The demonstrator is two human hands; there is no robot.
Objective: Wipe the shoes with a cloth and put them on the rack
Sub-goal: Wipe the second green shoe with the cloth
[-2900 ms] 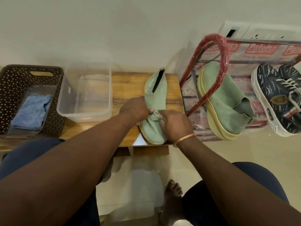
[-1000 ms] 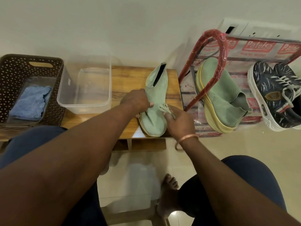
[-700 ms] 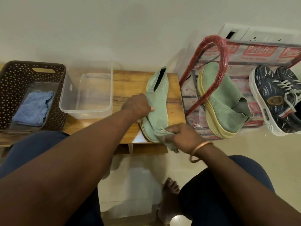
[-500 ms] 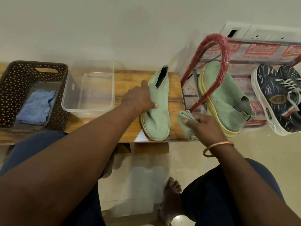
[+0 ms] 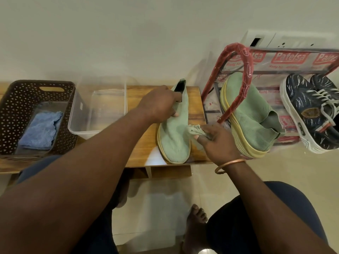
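With your left grip (image 5: 161,105) clamped on the green shoe (image 5: 174,140) on the counter (image 5: 195,107), hold it firm and rub the cloth (image 5: 194,131) pinched in your right grip (image 5: 218,142) along its side (the rack (image 5: 236,50) is just beside).

Green shoe (image 5: 174,136): matt knit cloth upper, smooth pale yellow sole.
Desk (image 5: 143,96): grained wood, lacquered, with a sheen at the near edge.
Cloth (image 5: 194,130): soft green fabric, nubby, matt.
Tub (image 5: 102,110): clear smooth plastic.
Basket (image 5: 11,114): dark brown perforated plastic.
Blue cloth (image 5: 40,131) inside it: rough towelling.
Rack (image 5: 247,70): frame tube wrapped in glossy red plastic film.
Sneakers (image 5: 311,114): dark printed fabric, white rubbery soles.
Floor (image 5: 161,208): glossy tile.
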